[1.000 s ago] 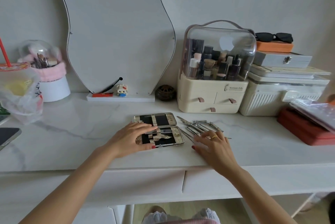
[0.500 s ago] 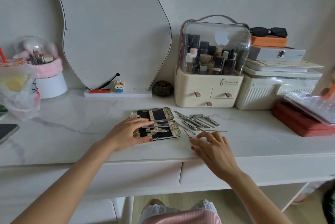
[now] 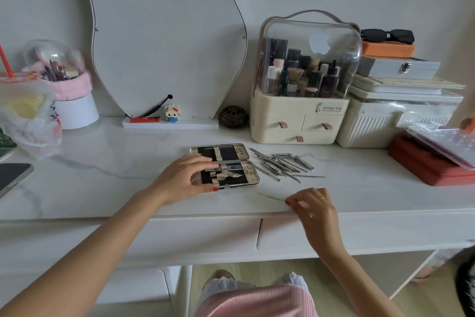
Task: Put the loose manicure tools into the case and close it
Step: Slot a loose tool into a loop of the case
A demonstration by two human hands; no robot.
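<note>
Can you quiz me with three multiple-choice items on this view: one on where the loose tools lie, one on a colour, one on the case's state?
1. Where does the pile of loose manicure tools lie?
A. right of the case
B. left of the case
C. inside the cosmetics organiser

2. What colour is the flat box at the table's right end?
A. green
B. red
C. blue

3. What state is the case in?
A. shut
B. standing on edge
C. open flat

Answers:
1 A: the tools rest on the marble table just right of the case.
2 B: it is plainly red.
3 C: both halves lie flat, the left hand on the near one, the right hand at the table edge.
</note>
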